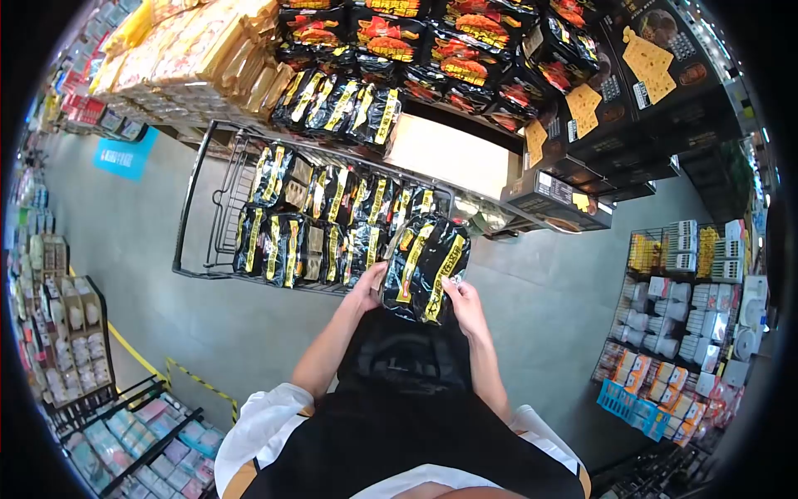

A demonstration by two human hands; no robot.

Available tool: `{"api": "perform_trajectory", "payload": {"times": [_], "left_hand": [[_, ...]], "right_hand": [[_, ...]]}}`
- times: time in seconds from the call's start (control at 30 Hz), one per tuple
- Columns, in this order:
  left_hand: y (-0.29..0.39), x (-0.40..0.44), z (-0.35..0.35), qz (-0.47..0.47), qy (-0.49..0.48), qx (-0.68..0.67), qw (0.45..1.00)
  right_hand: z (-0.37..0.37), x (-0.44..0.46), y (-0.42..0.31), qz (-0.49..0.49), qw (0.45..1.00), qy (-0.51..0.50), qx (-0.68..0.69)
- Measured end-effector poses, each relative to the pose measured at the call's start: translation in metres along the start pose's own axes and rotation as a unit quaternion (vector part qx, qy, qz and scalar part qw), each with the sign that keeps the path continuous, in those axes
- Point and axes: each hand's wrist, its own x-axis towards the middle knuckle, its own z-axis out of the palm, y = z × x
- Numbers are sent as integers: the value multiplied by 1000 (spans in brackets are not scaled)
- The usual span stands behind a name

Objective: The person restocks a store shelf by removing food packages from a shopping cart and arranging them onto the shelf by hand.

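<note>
Black-yellow pack (426,270), qty 1: grasped between left hand (368,287) and right hand (465,305) | seemingly done: shelved packs (332,106), front row | left: further packs (372,202), two rows, wire cart (193,200)

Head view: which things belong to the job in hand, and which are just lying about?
In use: left hand, right hand, black-and-yellow packaging both hold; probably also wire cart and similar packs in it.

Untouched, seemingly just around: blue sign, blue basket, black boxes, yellow floor tape.
</note>
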Motion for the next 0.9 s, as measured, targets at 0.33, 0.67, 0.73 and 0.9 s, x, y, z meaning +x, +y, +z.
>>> {"api": "perform_trajectory", "payload": {"times": [0.33, 0.67, 0.73, 0.9], "left_hand": [[-14, 43, 32, 171, 38, -163, 971], [-97, -14, -2, 370, 198, -152, 895], [-125, -24, -6, 375, 231, -166, 882], [-187, -39, -2, 355, 356, -146, 852]], "right_hand": [[-61, 99, -29, 113, 971, -158, 139], [-72, 252, -100, 24, 987, -132, 90], [-54, 288, -98, -16, 988, -104, 114], [-32, 344, -92, -50, 991, -86, 88]]}}
